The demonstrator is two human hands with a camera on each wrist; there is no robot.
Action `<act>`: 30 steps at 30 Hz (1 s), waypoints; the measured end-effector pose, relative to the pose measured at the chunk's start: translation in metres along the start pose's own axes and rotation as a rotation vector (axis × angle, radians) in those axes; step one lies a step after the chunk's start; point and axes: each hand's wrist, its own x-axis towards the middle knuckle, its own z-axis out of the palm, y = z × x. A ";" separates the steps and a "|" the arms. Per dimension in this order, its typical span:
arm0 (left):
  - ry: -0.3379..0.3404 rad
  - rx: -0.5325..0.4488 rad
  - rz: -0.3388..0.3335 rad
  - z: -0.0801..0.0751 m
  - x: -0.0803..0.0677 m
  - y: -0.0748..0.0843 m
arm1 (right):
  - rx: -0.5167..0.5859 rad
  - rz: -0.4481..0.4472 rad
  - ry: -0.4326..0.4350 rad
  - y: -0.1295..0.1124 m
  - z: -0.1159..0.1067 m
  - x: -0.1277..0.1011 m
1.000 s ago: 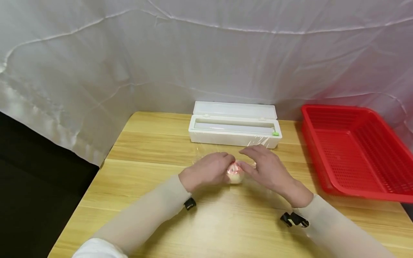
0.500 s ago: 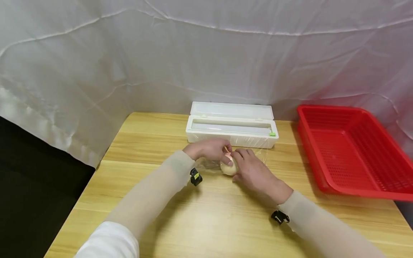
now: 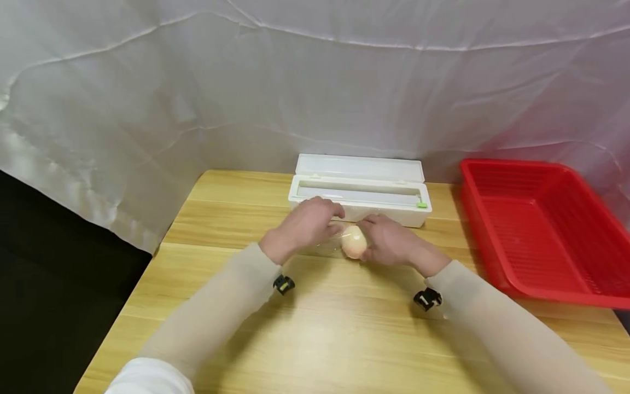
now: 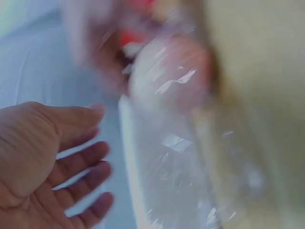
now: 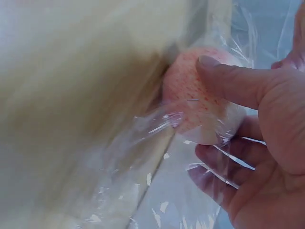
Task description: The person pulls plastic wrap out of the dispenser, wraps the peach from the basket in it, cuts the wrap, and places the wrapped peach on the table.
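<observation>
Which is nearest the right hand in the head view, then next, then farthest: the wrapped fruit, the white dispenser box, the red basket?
1. Wrapped fruit: in the right hand.
2. White dispenser box: just behind the hand.
3. Red basket: far right of the table.

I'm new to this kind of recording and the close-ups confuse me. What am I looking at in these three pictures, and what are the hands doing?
There is no machine here: a person works with two bare hands and wears three cameras. The wide picture comes from a camera on the head, looking down at a wooden table. The two blurry close-ups come from cameras strapped to each wrist.

On the table stands a white cling-film dispenser with its lid open, and to the right a red basket. Between the hands lies a pale, pinkish fruit, which looks like a peach, with clear film around it.

The right hand holds the fruit: its wrist view shows the thumb pressing on it through the film. The left hand is beside the fruit; its wrist view shows an open palm with relaxed fingers.
</observation>
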 end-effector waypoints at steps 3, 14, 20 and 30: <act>0.055 0.166 0.105 0.022 -0.004 0.014 | 0.004 0.020 -0.047 0.004 -0.006 0.002; 0.139 0.405 0.103 0.069 0.009 0.011 | 0.110 0.041 -0.039 0.013 -0.004 0.007; 0.082 0.348 0.051 0.060 0.020 0.008 | 0.045 0.040 0.070 0.014 -0.002 -0.001; 0.026 0.266 -0.011 0.049 0.028 0.003 | -0.087 -0.022 0.295 0.014 0.018 -0.002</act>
